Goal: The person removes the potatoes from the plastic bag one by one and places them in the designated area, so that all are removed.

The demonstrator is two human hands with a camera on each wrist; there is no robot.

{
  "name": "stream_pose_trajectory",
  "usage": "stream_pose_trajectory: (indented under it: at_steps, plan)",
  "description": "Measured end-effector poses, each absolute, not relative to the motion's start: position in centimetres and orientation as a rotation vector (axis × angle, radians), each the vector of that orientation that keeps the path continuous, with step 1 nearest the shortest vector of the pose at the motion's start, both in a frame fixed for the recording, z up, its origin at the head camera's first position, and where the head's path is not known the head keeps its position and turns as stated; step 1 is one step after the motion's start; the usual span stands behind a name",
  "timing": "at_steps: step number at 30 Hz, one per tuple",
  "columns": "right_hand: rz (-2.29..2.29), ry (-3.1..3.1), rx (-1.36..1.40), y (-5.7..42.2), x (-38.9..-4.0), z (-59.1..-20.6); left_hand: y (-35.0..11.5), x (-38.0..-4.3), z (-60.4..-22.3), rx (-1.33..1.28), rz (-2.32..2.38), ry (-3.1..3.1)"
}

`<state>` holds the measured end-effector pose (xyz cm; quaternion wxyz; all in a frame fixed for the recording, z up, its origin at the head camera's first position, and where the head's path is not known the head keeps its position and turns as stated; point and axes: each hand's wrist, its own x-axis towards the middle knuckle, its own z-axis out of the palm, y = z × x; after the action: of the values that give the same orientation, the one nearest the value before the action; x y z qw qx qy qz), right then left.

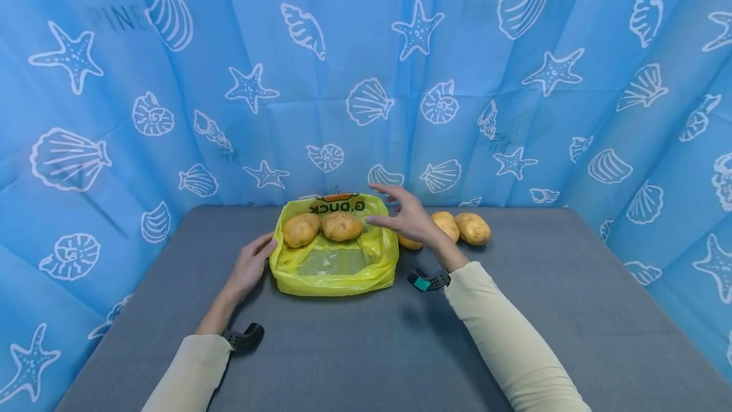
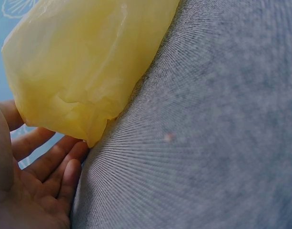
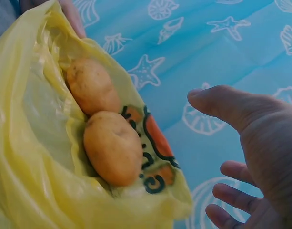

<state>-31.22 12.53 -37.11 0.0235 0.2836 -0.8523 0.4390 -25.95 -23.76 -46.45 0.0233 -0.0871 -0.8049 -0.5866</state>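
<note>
A yellow plastic bag (image 1: 334, 285) stands with its mouth spread wide on the table. Inside, along its far side, lie two potatoes (image 1: 301, 230) (image 3: 113, 149). My left hand (image 1: 249, 267) is at the bag's left side, fingers loosely bent and touching the plastic (image 2: 84, 71). Over the bag's right rim hovers my right hand (image 1: 408, 215), thumb and fingers spread apart, holding nothing. To the right of the bag, more potatoes (image 1: 473, 229) rest on the table; one is partly hidden behind the bag and my right wrist.
The grey cloth-covered table (image 1: 354, 355) runs back to a blue curtain (image 1: 366, 49) with white shell and starfish prints. Each wrist wears a dark strap (image 1: 244, 338). Dark lettering shows on the bag's far inner wall.
</note>
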Motion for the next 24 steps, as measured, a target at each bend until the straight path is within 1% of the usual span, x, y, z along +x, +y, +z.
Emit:
stream_pose_trajectory:
  at_steps: [10, 18, 21, 24]
  plan:
    - [1.418, -2.689, 0.936, 9.1, -32.7, -37.8, -23.8, -25.8, -46.4, -0.284, -1.813, -2.483]
    - [1.502, -2.735, 0.942, 7.3, -33.7, -38.8, -23.7, -25.9, -46.3, -0.255, -1.828, -2.494]
    - [1.528, -2.719, 0.984, 6.9, -33.9, -39.1, -23.1, -25.0, -44.8, -0.254, -1.815, -2.514]
    - [1.516, -2.713, 1.027, 6.6, -34.1, -39.3, -23.0, -24.8, -44.7, -0.263, -1.817, -2.505]
